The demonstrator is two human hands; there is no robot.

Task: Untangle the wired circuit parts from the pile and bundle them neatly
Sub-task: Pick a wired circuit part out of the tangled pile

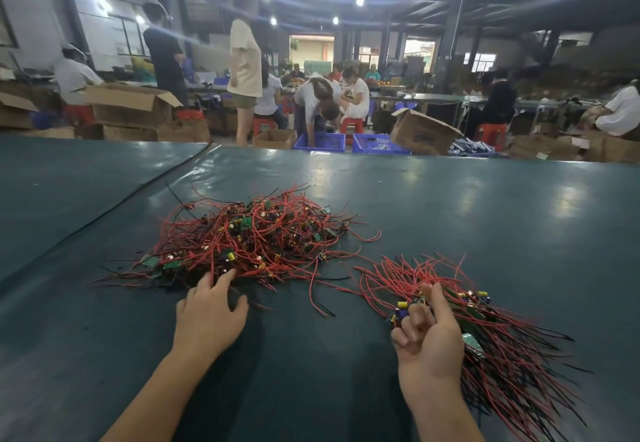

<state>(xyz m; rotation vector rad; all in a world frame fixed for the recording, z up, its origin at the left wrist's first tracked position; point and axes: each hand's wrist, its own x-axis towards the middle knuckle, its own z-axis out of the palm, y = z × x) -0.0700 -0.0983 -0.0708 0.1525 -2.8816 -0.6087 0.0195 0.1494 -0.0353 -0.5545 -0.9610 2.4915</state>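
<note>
**Desk:** Factory hall, by the look of it. What fills the foreground?

**Photographer:** A dark green table cover (450,206), glossy under the ceiling lamps, spans the whole lower frame. Centre-left on it lies the pile of wired circuit parts (256,237), red and black leads knotted around small green boards and capacitors.

**Desk:** And the sorted ones?

**Photographer:** A bundle (491,344) lies on the cover to the right of the pile, with only a few stray leads between the two. Its boards are gathered at the middle. Its leads fan toward the far side and toward the near right corner.

**Desk:** The hands?

**Photographer:** Both are bare, seen from the wearer's head. The left hand (207,313) reaches palm down to the pile's near edge. Its fingers (223,280) are spread, the tips touching the outermost wires and clamped on nothing. The right hand (429,341) sits at the bundle's board end, palm turned up. Three of its fingers are curled in toward the palm, and the index finger (437,297) is raised against the boards. The thumb is hidden, so I cannot tell whether this hand grips the bundle or only lies against it.

**Desk:** Background?

**Photographer:** Beyond the table's far edge, workers stand or sit on red stools (351,126) among open cardboard boxes (131,102). One bends over two blue crates (320,140). A thin black cable (138,195) crosses the table's left side.
</note>
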